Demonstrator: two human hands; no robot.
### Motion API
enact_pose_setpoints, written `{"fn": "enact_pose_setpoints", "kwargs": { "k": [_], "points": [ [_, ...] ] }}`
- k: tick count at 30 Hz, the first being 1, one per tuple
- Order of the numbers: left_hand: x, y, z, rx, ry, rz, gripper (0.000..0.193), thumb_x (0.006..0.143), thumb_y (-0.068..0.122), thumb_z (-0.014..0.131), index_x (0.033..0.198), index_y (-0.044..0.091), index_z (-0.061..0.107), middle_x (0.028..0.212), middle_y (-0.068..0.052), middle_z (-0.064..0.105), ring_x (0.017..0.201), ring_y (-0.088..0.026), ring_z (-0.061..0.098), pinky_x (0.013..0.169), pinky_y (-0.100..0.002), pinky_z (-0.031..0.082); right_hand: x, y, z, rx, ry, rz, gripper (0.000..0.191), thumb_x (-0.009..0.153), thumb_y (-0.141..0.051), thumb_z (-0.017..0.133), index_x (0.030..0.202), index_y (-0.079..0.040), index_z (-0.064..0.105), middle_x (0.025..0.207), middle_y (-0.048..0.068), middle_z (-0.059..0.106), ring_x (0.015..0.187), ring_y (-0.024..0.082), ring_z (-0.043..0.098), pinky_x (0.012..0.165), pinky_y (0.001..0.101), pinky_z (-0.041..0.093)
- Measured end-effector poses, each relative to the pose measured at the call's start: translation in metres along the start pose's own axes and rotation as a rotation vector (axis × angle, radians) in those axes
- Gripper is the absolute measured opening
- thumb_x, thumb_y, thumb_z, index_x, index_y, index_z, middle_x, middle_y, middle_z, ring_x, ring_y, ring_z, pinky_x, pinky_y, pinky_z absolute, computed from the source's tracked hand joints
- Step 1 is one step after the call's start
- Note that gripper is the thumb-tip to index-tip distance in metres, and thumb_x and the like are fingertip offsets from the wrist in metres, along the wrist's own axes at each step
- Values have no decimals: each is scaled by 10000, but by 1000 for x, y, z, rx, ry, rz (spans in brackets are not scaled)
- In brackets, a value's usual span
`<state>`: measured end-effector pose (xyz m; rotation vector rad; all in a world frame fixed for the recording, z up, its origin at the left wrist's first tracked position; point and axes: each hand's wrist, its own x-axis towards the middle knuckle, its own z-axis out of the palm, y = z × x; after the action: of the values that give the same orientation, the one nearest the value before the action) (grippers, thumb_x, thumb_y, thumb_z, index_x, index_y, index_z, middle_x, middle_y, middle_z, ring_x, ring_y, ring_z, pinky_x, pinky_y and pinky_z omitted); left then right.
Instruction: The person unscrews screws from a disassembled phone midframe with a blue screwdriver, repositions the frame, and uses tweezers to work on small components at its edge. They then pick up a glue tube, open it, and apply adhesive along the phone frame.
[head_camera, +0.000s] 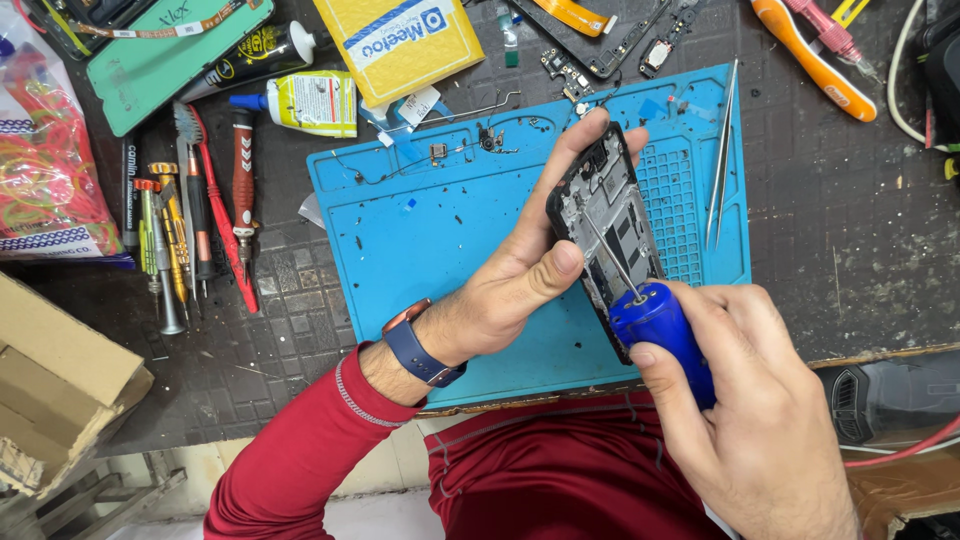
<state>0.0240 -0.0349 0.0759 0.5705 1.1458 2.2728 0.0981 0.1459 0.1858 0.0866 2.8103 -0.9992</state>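
Right hand, lower right of frame, is gripping blue screwdriver; its tip is touching the opened phone that I am clasping in left hand, centre frame, over blue mat. Tweezers lying just right of the phone; hand tools at left.

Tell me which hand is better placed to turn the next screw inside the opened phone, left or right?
Right, probably. The right hand grips the blue screwdriver, its tip already inside the opened phone. The left hand is busy: its fingers clasp the phone above the blue mat.
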Motion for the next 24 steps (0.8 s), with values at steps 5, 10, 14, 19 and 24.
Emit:
{"fn": "enact_pose_setpoints", "kwargs": {
  "k": [5, 10, 14, 19, 24],
  "points": [
    [-1, 1, 0, 22, -2, 1, 906, 1138, 583, 541, 1706, 149, -16, 1726, -107, 153, 1614, -193, 160, 1352, -344, 177, 1, 1, 0, 8, 4, -6, 384, 884, -131, 731, 1232, 13, 654, 1070, 156, 641, 901, 269, 709, 764, 357, 568],
    [-1, 0, -1, 8, -9, -4, 914, 1132, 591, 539, 1702, 146, -19, 1728, -108, 143, 1617, -193, 149, 1355, -344, 169, 1, 3, 1, 32, 11, -48, 399, 872, -122, 738, 1233, 21, 648, 1066, 161, 635, 908, 269, 700, 770, 354, 566],
    [-1, -1, -2, 14, -5, 3, 910, 1130, 594, 539, 1706, 146, -5, 1725, -108, 156, 1614, -195, 158, 1352, -346, 176, 3, 6, 3, 45, 0, -90, 395, 882, -120, 730, 1236, 31, 640, 1074, 168, 635, 924, 278, 694, 788, 359, 566],
    [-1, -1, -1, 4, -2, -9, 900, 1131, 590, 540, 1702, 152, -2, 1725, -110, 155, 1618, -199, 155, 1355, -356, 173, 5, 6, 2, 16, 5, -61, 383, 887, -126, 730, 1225, 33, 643, 1076, 173, 631, 924, 280, 695, 779, 360, 563],
    [-1, -1, -1, -6, -1, -9, 902, 1129, 593, 541, 1703, 151, 4, 1723, -112, 160, 1616, -201, 157, 1355, -358, 166, 4, 7, 1, 31, -14, -32, 396, 874, -131, 735, 1226, 28, 649, 1054, 163, 634, 897, 264, 701, 762, 351, 566]
  ]
}}
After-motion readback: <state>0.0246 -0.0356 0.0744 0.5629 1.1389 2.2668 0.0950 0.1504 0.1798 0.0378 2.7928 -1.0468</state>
